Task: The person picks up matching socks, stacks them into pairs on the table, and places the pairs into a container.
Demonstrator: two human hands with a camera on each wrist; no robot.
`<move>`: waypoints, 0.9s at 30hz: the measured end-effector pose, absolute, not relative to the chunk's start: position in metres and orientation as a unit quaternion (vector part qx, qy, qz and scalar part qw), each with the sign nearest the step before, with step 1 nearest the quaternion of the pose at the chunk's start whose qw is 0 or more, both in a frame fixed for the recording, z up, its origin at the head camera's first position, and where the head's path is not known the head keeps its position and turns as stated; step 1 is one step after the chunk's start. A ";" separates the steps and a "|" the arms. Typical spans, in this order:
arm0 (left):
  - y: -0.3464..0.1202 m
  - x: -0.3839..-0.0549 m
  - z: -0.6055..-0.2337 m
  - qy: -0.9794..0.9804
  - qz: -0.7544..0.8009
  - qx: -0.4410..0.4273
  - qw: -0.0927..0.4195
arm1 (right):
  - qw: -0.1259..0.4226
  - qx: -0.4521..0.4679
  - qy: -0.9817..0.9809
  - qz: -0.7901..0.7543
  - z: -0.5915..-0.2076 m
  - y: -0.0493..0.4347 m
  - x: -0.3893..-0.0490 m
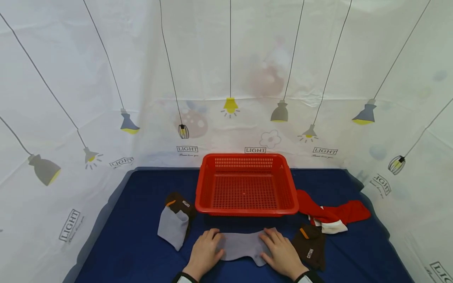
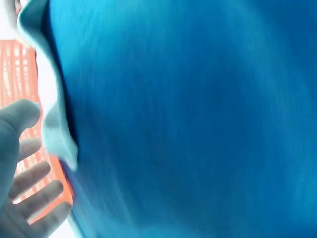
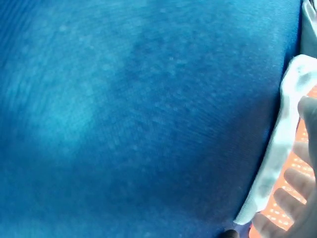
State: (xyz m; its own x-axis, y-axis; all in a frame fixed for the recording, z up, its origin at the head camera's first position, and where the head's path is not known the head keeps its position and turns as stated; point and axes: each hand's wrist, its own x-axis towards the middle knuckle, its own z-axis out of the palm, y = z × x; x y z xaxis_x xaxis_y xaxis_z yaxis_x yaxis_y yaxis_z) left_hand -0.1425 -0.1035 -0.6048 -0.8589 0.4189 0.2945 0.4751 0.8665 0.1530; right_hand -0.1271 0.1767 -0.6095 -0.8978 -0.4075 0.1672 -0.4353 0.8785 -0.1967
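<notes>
A light grey sock (image 1: 244, 245) lies stretched sideways on the dark blue cloth, in front of the basket. At its left end rests my left hand (image 1: 204, 251), fingers extended onto the fabric. My right hand (image 1: 282, 252) lies over the other end with its fingers spread. In the left wrist view the fingers of the left hand (image 2: 37, 193) are apart and uncurled, beside the sock's wavy edge (image 2: 55, 119). The right wrist view has the right hand (image 3: 297, 198) with fingers likewise apart, along the pale sock (image 3: 280, 148).
Behind the sock stands a red plastic basket (image 1: 244, 192). To the left, another grey sock (image 1: 172, 226) overlaps a brown one marked COTTON (image 1: 182, 204). A folded brown sock (image 1: 309, 245) lies close by the right hand, with red and white socks (image 1: 332, 214) beyond it.
</notes>
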 end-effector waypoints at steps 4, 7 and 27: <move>-0.122 -0.149 -0.599 -0.951 -0.109 -0.209 0.199 | 0.057 0.226 -0.965 0.120 -0.609 0.178 -0.126; -0.138 -0.156 -0.596 -0.950 -0.112 -0.184 0.225 | 0.057 0.232 -0.963 0.126 -0.608 0.178 -0.125; -0.212 -0.181 -0.602 -0.990 -0.069 -0.052 0.112 | 0.066 0.241 -0.957 0.146 -0.601 0.183 -0.127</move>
State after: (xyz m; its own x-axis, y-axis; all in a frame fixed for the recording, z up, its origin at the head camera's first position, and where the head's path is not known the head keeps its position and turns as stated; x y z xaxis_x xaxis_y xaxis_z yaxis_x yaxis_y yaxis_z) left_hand -0.1809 -0.2118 -0.6016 -0.9693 0.0873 0.2299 0.1183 0.9852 0.1244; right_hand -0.1268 0.1825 -0.6006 -0.8757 -0.4413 0.1959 -0.4797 0.8417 -0.2480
